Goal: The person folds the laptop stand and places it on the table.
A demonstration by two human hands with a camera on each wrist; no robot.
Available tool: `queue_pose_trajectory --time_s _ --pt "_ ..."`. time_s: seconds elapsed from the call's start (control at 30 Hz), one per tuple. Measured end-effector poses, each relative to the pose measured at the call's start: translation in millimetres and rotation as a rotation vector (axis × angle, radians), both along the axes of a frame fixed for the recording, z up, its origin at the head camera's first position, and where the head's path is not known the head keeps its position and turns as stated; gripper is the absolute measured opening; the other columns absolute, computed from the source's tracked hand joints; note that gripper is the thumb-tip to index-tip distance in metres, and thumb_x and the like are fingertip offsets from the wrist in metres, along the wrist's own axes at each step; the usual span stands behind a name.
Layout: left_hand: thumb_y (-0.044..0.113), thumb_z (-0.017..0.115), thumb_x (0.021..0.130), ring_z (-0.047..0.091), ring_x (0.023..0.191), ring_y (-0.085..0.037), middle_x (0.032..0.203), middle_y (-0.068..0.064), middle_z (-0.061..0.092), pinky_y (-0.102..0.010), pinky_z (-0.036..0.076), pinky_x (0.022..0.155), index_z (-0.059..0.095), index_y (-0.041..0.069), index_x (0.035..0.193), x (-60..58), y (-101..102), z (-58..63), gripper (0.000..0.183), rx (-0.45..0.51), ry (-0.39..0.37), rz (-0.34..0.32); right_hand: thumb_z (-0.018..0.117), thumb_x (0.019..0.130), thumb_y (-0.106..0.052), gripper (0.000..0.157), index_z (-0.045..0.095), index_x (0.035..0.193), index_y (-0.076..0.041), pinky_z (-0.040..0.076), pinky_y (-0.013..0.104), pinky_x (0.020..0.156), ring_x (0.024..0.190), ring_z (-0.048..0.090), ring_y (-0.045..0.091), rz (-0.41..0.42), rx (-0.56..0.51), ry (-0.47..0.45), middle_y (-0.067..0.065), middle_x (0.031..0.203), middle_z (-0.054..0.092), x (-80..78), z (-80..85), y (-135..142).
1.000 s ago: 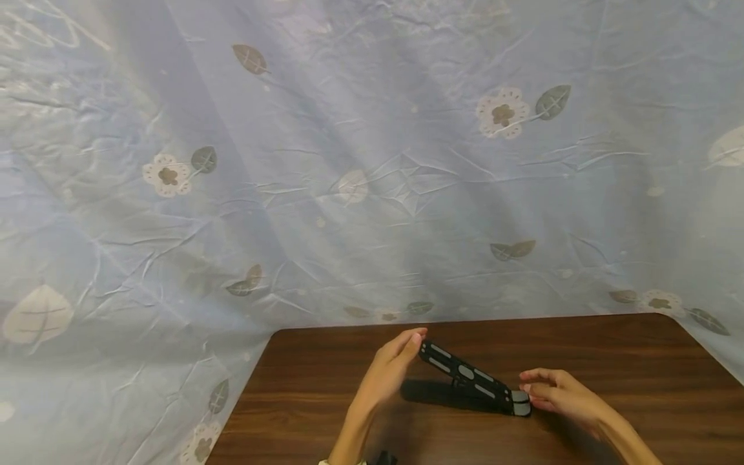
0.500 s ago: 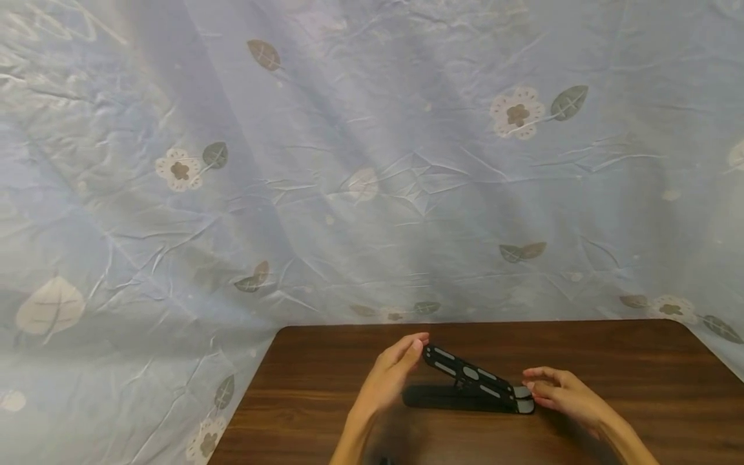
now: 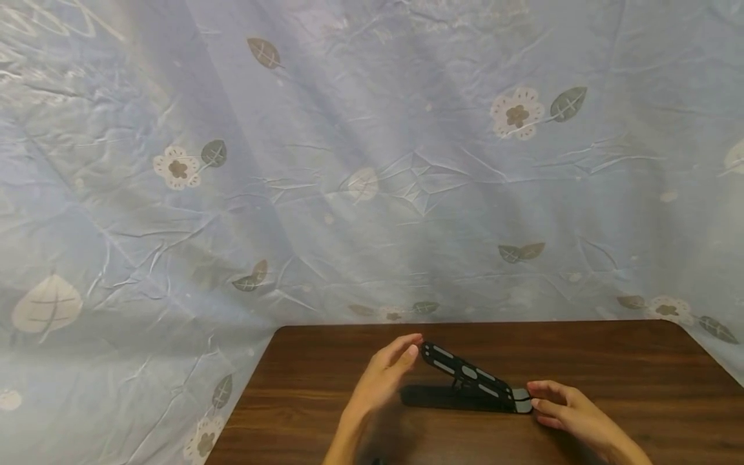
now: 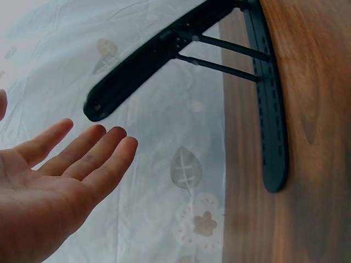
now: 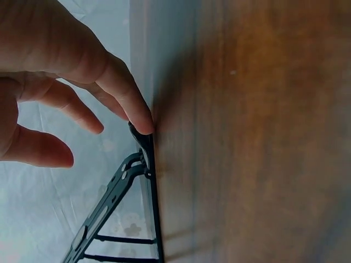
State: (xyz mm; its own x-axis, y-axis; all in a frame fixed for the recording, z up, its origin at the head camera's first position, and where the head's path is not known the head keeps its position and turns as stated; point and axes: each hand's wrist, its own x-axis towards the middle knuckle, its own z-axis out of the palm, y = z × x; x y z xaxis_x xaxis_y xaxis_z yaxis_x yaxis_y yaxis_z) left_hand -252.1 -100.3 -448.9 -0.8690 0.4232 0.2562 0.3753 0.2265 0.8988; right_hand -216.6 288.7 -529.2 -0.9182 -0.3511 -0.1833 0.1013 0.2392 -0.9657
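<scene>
A black folding laptop stand [image 3: 468,372] with grey pads stands on the wooden table, its upper arm propped up at a slant over the flat base by thin struts [image 4: 227,48]. My left hand [image 3: 380,374] hovers beside the raised end with fingers extended; in the left wrist view a small gap parts its fingertips from the stand. At the low hinged end, my right hand [image 3: 572,410] has fingertips on or against the grey-padded lip [image 3: 522,400]. The right wrist view shows one finger [image 5: 131,104] touching that end, the thumb held apart.
The brown wooden table [image 3: 325,413] has rounded back corners. Behind it hangs a pale blue sheet [image 3: 372,245] printed with leaves and flowers. A small dark object shows at the bottom edge of the head view, too cut off to identify.
My left hand has drawn slightly back from the raised end. My right hand has shifted a little lower at the hinged end. The stand keeps its slant; the head view turned slightly.
</scene>
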Motion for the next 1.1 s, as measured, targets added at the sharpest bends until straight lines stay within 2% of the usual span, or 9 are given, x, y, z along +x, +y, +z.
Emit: queue_pose_trajectory --time_s 0.17,0.33,0.5,0.67,0.77,0.8,0.93,1.0,1.1 --pt "0.032 0.052 0.115 0.062 0.139 -0.042 0.154 -0.023 0.06 -0.045 0.058 0.11 0.057 0.004 0.152 -5.7 -7 -8.4 0.047 0.023 -0.03 0.002 0.053 0.115 -0.022 0.067 0.026 0.154 0.025 0.062 0.041 0.103 0.139 0.058 0.038 -0.009 -0.011 -0.016 0.05 0.159 0.026 8.4 -3.5 0" --pt "0.036 0.054 0.114 0.065 0.135 -0.043 0.151 -0.029 0.06 -0.046 0.06 0.107 0.057 0.003 0.152 -12.8 -12 -18.2 0.05 0.0 -0.069 0.022 0.055 0.114 -0.023 0.07 0.026 0.153 0.027 0.062 0.04 0.102 0.135 0.061 0.029 -0.055 -0.029 -0.036 0.05 0.158 0.029 15.8 -5.0 -4" --pt "0.044 0.051 0.114 0.068 0.13 -0.045 0.15 -0.029 0.061 -0.051 0.062 0.103 0.058 0.002 0.15 -20.5 -16 -33.5 0.056 -0.08 -0.137 0.024 0.056 0.114 -0.022 0.069 0.027 0.151 0.029 0.062 0.034 0.102 0.132 0.062 0.019 -0.075 -0.044 -0.03 0.049 0.157 0.033 23.6 -7.5 -6" --pt "0.049 0.047 0.114 0.07 0.125 -0.046 0.145 -0.03 0.063 -0.051 0.064 0.097 0.058 -0.003 0.148 -28.3 -19 -51.0 0.064 -0.183 -0.166 0.019 0.054 0.114 -0.019 0.069 0.024 0.151 0.03 0.062 0.032 0.102 0.125 0.064 0.005 -0.045 -0.1 -0.039 0.047 0.156 0.039 26.8 -12.1 -2" --pt "0.051 0.047 0.114 0.071 0.122 -0.045 0.142 -0.031 0.065 -0.051 0.065 0.094 0.06 -0.005 0.145 -31.3 -20 -56.8 0.065 -0.215 -0.173 0.021 0.053 0.114 -0.015 0.067 0.023 0.151 0.031 0.061 0.03 0.102 0.12 0.065 -0.003 0.001 -0.169 -0.044 0.041 0.152 0.049 24.4 -17.4 3" --pt "0.051 0.047 0.114 0.071 0.121 -0.044 0.141 -0.031 0.066 -0.052 0.065 0.094 0.06 -0.005 0.145 -32.0 -20 -58.3 0.065 -0.22 -0.176 0.021 0.053 0.114 -0.014 0.064 0.025 0.151 0.03 0.06 0.029 0.103 0.119 0.065 -0.005 0.024 -0.202 -0.055 0.035 0.15 0.056 22.8 -19.5 5" --pt "0.05 0.047 0.114 0.072 0.115 -0.041 0.132 -0.029 0.07 -0.049 0.065 0.091 0.063 -0.005 0.142 -33.7 -22 -61.8 0.064 -0.236 -0.17 0.021 0.053 0.113 -0.012 0.06 0.029 0.152 0.028 0.06 0.028 0.104 0.119 0.065 -0.006 0.059 -0.258 -0.069 0.021 0.146 0.064 18.7 -24.8 10" --pt "0.05 0.047 0.114 0.072 0.111 -0.04 0.127 -0.027 0.071 -0.046 0.064 0.089 0.064 -0.005 0.141 -33.7 -22 -62.5 0.063 -0.244 -0.162 0.019 0.054 0.113 -0.013 0.061 0.03 0.152 0.027 0.06 0.028 0.104 0.12 0.065 -0.006 0.054 -0.245 -0.068 0.022 0.146 0.064 18.9 -24.6 10" --pt "0.05 0.048 0.114 0.071 0.111 -0.039 0.125 -0.027 0.071 -0.045 0.065 0.088 0.065 -0.004 0.139 -33.2 -22 -63.5 0.062 -0.245 -0.165 0.007 0.054 0.113 -0.017 0.067 0.026 0.152 0.029 0.06 0.027 0.103 0.119 0.065 -0.008 0.032 -0.185 -0.048 0.035 0.149 0.057 21.7 -22.4 7"
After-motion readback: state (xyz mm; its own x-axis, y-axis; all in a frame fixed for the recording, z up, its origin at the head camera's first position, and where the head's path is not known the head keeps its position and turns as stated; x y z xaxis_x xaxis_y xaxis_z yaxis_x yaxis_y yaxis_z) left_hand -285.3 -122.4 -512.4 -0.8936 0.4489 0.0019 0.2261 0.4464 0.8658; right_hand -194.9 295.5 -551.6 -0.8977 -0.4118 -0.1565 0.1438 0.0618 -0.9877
